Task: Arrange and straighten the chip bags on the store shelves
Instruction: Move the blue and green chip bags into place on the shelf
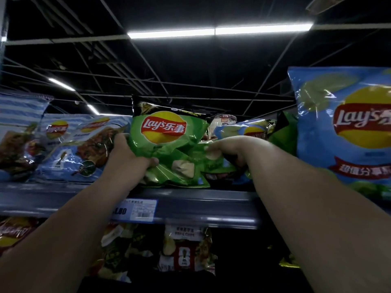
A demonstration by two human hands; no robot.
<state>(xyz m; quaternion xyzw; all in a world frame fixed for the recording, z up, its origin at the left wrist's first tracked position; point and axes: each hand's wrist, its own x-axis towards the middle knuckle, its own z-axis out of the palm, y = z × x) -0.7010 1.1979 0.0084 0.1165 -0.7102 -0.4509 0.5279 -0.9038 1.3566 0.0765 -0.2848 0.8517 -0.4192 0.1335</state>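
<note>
Green Lay's bag [167,144] stands upright on upper shelf [190,206], centre of view, bottom edge at the shelf's near lip, front logo facing the camera, lower half crumpled. Left hand [129,153] grips the bag's left edge: fingers [121,138] curl round behind it, thumb pressed on the front. Right hand [228,149] grips the bag's right side low down, fingers curled, thumb tip on the green foil. Both forearms reach up from the near bottom corners.

Just right of the green bag and behind the right hand: small blue Lay's bag [247,127], tilted, partly hidden. Further right, large blue Lay's bag [347,127], upright, near, cut off by the frame edge. Left of the green bag, touching the left hand: blue striped bags [80,144], leaning, one in front of the other. Another striped bag [19,132] at far left.

Price tag [135,210] on the shelf's front rail, below the green bag; print blurred. Lower shelf bags [186,248] under it, dark, flavours unreadable. Ceiling light strip [218,30] overhead.
</note>
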